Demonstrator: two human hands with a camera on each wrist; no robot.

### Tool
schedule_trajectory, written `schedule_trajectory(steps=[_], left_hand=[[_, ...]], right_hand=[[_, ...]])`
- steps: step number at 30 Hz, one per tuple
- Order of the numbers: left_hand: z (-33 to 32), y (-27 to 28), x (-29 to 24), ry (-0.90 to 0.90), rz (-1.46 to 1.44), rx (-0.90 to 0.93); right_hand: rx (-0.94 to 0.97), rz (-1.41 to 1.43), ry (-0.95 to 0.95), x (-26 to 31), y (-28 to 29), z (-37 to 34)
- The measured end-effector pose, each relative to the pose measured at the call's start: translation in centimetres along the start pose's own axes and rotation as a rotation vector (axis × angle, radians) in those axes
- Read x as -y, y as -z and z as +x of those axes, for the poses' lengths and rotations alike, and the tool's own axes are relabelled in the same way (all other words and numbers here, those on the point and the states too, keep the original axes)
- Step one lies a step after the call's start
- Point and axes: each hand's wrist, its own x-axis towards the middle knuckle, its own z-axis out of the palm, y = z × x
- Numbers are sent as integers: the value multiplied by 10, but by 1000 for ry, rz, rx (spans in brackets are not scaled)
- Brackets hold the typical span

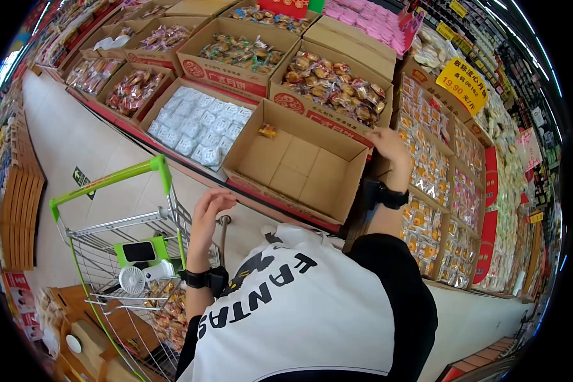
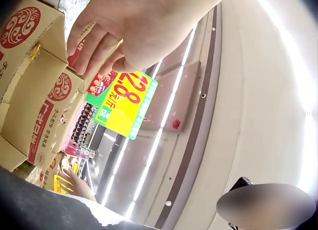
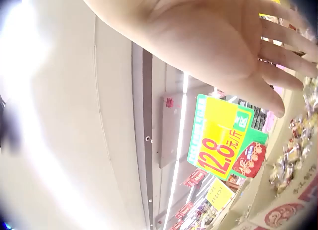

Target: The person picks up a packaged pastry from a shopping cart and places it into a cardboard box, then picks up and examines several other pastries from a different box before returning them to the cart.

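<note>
A large open cardboard box (image 1: 302, 159) lies in front of me, with one small orange-wrapped packet (image 1: 267, 131) in its far left corner. My right hand (image 1: 388, 146) is at the box's far right corner, fingertips close to the rim. In the right wrist view the fingers (image 3: 285, 48) are extended and spread, and the palm holds nothing. My left hand (image 1: 210, 213) hovers off the box's near left side, over the display's front edge. Its fingers (image 2: 97, 51) are loosely bent with nothing in them.
Boxes of white-wrapped packets (image 1: 200, 124) and other wrapped pastries (image 1: 334, 86) surround the large box. Trays of packaged sweets (image 1: 426, 159) stand at right. A green-handled shopping cart (image 1: 108, 184), carrying a phone (image 1: 140, 252) and a small fan (image 1: 132, 279), is at left.
</note>
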Motion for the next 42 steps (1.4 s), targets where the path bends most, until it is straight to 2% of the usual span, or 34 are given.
schedule_trajectory(steps=[2,5,7,10,12,17,18,21,22,26,29,32,34,35,37,42], left_hand=[[9,0,2,-10,-3,5],[23,-1,1,-27,3,-3],[32,-2,-1,-37,16,-15],[49,-3,-5,-43,15,-19],[62,-3,-5,-13,22,-35],[87,-8,-8,19,27,-7],[91,-8,-8,29,24,4],[101,-8,-6,54,41,11],[105,-8,-6,60,54,3],[116,-9,-5,95,55,2],[123,-8,-4,112,66,-9],[130,-6,-3,127,77,-25],[133,-6,-3,152,66,-27],[135,-6,-2,155,67,-28],[137,-5,1,170,53,-18],[142,-4,3,206,66,-9]], right_hand=[[-132,-121,2,-10,12,11],[-141,-113,-58,-8,31,34],[-165,-57,-18,-1,35,49],[-183,31,174,8,37,83],[-193,53,215,1,21,120],[-202,146,342,29,-1,160],[-152,203,305,33,-6,164],[-191,130,384,29,-31,190],[-120,139,394,35,-29,192],[-153,102,366,43,-48,216],[-113,109,400,45,-60,238],[-155,68,432,47,-74,259],[3,60,387,52,-75,267],[6,61,386,53,-80,273],[-93,-41,398,54,-91,281],[-75,-59,330,61,-108,299]])
